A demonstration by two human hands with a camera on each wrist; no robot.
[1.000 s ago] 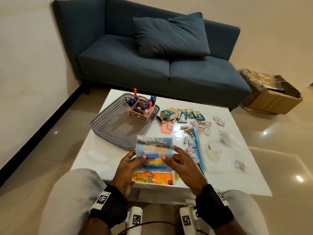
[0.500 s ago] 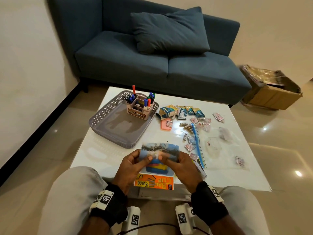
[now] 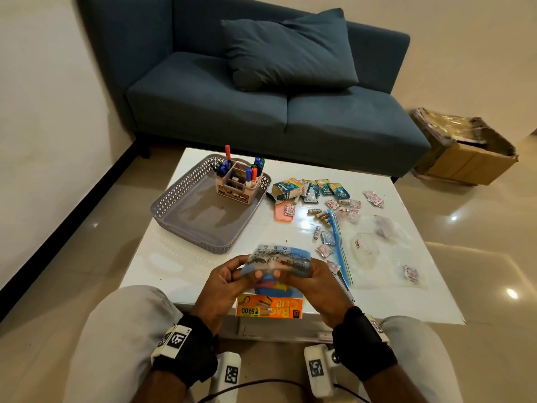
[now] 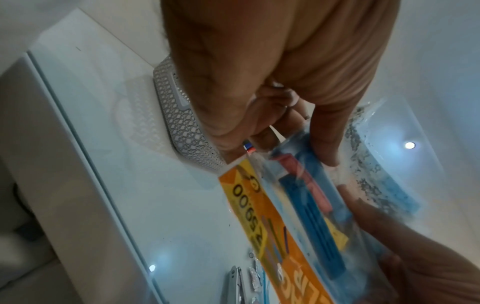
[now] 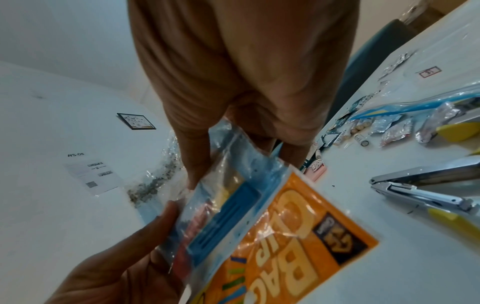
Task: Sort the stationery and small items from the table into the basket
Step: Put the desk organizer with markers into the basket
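We hold clear plastic bag-clip packet with orange card header [image 3: 268,309] in both grips: left hand [image 3: 223,283], right hand [image 3: 316,286] pinching top edge. Grey perforated plastic basket [image 3: 174,205] ahead-left of grips, on white surface [image 3: 377,301]. We'd keep pinch firm and lay packet flat inside.

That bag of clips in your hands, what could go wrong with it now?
1. Both hands, left hand and right hand, pinch the bag of clips only at its top edge, so if it tears open, the clips might spill.
2. The bag hangs over the near edge of the table, so dropped clips may land on the floor.
3. The basket is further off, a stretch.
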